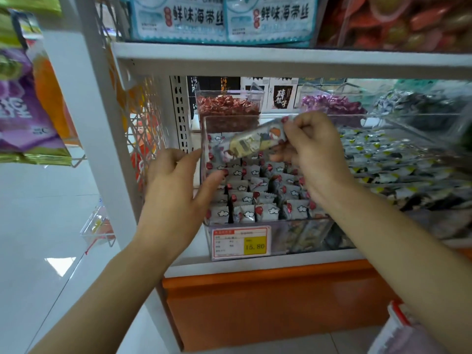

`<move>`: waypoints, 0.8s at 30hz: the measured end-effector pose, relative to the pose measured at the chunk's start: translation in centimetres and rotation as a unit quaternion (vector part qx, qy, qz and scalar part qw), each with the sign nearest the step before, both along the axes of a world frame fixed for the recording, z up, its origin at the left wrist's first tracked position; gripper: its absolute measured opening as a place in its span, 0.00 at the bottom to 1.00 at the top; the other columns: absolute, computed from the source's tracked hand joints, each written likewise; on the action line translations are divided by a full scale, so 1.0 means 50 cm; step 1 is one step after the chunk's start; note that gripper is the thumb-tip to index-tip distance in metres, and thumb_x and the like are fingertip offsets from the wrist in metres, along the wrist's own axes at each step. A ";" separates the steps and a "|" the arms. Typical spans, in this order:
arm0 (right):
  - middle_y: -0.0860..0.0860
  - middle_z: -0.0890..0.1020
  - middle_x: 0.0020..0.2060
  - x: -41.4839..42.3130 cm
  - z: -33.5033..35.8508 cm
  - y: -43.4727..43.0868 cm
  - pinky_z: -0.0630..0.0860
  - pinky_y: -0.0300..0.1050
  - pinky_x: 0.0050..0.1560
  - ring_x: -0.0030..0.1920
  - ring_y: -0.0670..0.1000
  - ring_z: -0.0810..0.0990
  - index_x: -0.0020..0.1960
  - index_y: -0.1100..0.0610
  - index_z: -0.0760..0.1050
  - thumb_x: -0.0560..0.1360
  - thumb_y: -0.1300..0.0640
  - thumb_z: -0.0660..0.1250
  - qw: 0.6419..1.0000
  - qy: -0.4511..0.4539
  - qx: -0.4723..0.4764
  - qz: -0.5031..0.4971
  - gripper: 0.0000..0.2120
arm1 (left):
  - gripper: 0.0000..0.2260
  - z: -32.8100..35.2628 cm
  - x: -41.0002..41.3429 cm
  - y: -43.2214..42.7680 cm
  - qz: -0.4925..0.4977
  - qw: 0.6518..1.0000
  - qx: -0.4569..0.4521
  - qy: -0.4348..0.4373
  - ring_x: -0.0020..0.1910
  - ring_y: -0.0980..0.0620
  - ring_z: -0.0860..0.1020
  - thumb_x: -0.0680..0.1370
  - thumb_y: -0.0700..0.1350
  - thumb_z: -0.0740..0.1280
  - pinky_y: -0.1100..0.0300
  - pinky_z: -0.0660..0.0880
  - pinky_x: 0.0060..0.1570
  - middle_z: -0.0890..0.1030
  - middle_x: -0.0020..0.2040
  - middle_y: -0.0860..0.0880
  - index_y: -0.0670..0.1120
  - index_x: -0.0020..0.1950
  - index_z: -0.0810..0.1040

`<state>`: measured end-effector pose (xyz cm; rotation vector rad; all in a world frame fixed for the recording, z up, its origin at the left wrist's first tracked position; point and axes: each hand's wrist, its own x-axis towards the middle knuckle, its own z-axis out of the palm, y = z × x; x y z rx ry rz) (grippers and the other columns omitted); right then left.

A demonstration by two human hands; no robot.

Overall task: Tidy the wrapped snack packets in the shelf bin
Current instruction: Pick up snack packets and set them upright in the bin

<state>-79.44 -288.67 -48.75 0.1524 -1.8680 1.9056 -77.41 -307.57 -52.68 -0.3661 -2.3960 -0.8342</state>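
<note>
The clear plastic shelf bin (203, 134) holds rows of small white wrapped snack packets (265, 198). Above this bin the right hand (316, 154) pinches one long printed packet (255, 140). The left hand (173, 190), its fingers relaxed, rests at the bin's left wall.

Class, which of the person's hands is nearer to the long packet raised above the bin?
Right. The right hand pinches the long packet at one end; the left hand is apart, lower left, beside the bin.

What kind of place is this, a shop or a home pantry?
Most likely a shop's snack aisle: a price tag reading 15.80 fronts the clear bin of wrapped snack packets, more bins of sweets stand beside it, and bagged snacks hang on a rack to the left.
</note>
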 end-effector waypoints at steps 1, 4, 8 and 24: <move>0.57 0.78 0.40 0.022 -0.009 0.008 0.79 0.39 0.30 0.31 0.48 0.81 0.42 0.59 0.67 0.79 0.64 0.59 1.000 -0.012 -0.022 0.012 0.07 | 0.30 0.003 0.009 0.002 -0.007 1.000 0.010 -0.010 0.61 0.48 0.66 0.74 0.61 0.56 0.62 0.60 0.58 0.68 0.55 0.48 0.45 0.69 0.70; 0.59 0.78 0.40 0.076 -0.042 0.021 0.79 0.40 0.32 0.33 0.50 0.81 0.42 0.59 0.69 0.79 0.63 0.60 0.992 -0.055 -0.096 0.054 0.07 | 0.29 0.010 0.037 0.013 -0.053 0.997 0.035 -0.043 0.51 0.54 0.68 0.72 0.62 0.54 0.70 0.63 0.51 0.70 0.50 0.50 0.45 0.62 0.77; 0.60 0.78 0.41 0.104 -0.067 0.036 0.78 0.39 0.33 0.34 0.51 0.81 0.43 0.61 0.71 0.78 0.63 0.60 0.980 -0.082 -0.158 0.088 0.06 | 0.08 0.012 0.059 0.030 -0.100 0.988 0.107 -0.057 0.37 0.57 0.73 0.77 0.51 0.61 0.71 0.67 0.35 0.77 0.38 0.49 0.53 0.43 0.78; 0.53 0.82 0.30 0.107 -0.074 0.053 0.78 0.36 0.30 0.30 0.48 0.82 0.50 0.64 0.76 0.64 0.65 0.66 0.952 -0.125 -0.205 0.192 0.14 | 0.14 0.003 0.051 0.025 -0.095 0.886 0.417 -0.178 0.22 0.57 0.72 0.80 0.45 0.60 0.66 0.69 0.22 0.75 0.24 0.51 0.38 0.38 0.76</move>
